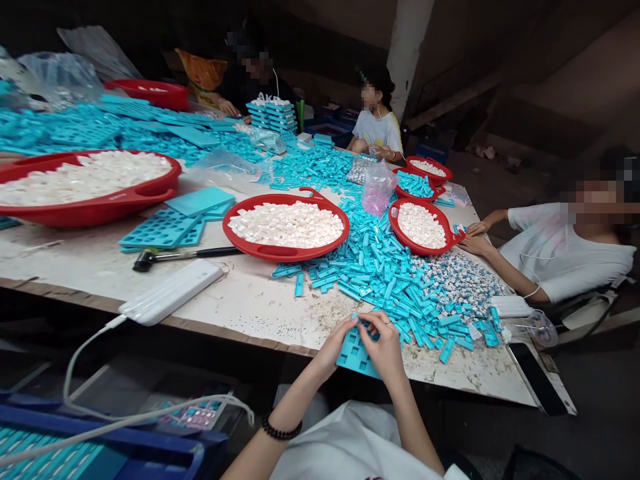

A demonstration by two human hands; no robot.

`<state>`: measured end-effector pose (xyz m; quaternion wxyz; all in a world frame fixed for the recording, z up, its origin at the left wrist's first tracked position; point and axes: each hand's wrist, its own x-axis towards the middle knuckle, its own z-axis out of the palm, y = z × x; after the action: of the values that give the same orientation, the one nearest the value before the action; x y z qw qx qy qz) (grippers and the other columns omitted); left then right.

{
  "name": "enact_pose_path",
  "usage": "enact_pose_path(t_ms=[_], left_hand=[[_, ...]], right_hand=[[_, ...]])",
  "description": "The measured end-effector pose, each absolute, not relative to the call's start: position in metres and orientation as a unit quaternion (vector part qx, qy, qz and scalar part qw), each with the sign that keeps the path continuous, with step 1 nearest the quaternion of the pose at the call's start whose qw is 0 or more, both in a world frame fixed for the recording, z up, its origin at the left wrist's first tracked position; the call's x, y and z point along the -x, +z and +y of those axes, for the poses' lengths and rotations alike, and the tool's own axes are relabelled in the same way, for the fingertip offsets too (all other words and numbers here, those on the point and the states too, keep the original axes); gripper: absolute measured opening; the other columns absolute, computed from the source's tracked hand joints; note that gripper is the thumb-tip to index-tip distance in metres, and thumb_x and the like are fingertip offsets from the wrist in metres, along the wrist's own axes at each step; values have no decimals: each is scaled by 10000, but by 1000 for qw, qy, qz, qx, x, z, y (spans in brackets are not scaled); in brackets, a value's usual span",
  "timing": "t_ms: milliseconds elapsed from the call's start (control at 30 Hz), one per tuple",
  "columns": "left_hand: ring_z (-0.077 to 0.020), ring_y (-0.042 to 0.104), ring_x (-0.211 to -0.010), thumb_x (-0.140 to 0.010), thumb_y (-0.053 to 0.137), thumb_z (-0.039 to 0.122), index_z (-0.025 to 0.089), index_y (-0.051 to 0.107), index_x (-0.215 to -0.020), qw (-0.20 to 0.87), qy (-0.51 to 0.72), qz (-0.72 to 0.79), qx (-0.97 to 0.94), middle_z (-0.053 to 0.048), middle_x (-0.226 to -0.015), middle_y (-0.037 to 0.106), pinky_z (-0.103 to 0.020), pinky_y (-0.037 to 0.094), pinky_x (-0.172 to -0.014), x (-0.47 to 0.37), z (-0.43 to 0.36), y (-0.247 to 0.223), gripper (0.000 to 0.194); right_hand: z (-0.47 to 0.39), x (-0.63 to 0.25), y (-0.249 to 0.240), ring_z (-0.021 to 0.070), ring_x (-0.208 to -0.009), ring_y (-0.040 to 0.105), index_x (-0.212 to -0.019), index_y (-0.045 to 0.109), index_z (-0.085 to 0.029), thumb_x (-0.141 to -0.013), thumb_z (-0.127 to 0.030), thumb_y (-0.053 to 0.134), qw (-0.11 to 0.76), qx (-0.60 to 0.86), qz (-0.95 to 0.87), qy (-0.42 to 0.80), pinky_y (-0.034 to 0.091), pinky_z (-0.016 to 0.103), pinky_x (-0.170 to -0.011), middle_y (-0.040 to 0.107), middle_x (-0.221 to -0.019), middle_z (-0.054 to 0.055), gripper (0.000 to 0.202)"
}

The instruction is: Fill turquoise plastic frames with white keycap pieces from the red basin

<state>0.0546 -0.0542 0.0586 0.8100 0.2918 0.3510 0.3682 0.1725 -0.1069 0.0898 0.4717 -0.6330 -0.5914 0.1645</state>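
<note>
A light-blue tray with square holes lies at the front edge of the table, under both hands. My left hand is closed at the tray's left upper side, its fingertips close to a small bit of blue. Bent over the tray from the right, my right hand has its fingers drawn together, nearly meeting the left fingertips. What the right fingers pinch, if anything, is too small to tell. Just beyond the hands spreads a heap of small blue plastic pieces.
Red baskets of white pieces stand on the table. Left of me lie a hammer, a white power bank with a cable, and stacked blue trays. A phone rests at the right corner. Several people sit around.
</note>
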Motion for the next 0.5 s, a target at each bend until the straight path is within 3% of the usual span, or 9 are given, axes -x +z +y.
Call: enact_pose_path(t_ms=[167, 333, 433, 500], left_hand=[[-317, 594, -1221, -745, 783, 387, 178, 771, -1001, 809, 360, 348, -308, -86, -1164, 756, -366, 413, -1026, -52, -53, 59, 332], [-333, 580, -1250, -743, 754, 384, 174, 777, -1010, 820, 350, 325, -316, -96, -1190, 751, -418, 386, -1087, -47, -46, 60, 341], [-364, 534, -1309, -718, 758, 312, 177, 742, -1125, 815, 348, 326, -329, -120, -1245, 724, -458, 383, -1090, -42, -46, 58, 429], [-370, 498, -1350, -663, 786, 238, 209, 692, -1217, 805, 349, 335, -344, -115, -1325, 679, -458, 394, -1086, -40, -47, 49, 562]], right_hand=[[-112, -177, 102, 144, -707, 610, -1146, 710, -217, -906, -251, 597, 485, 632, -584, 157, 525, 261, -677, 684, -989, 52, 268], [-73, -180, 143, 159, -797, 640, -1165, 695, -232, -951, -268, 550, 481, 596, -631, 125, 531, 282, -782, 689, -984, 42, 261], [-25, -162, 159, 168, -920, 678, -1205, 674, -236, -991, -255, 483, 325, 594, -725, 125, 514, 273, -861, 729, -1033, 39, 288], [7, -141, 159, 194, -904, 707, -1198, 682, -220, -968, -261, 529, 191, 598, -769, 120, 524, 276, -815, 757, -1005, 49, 280]])
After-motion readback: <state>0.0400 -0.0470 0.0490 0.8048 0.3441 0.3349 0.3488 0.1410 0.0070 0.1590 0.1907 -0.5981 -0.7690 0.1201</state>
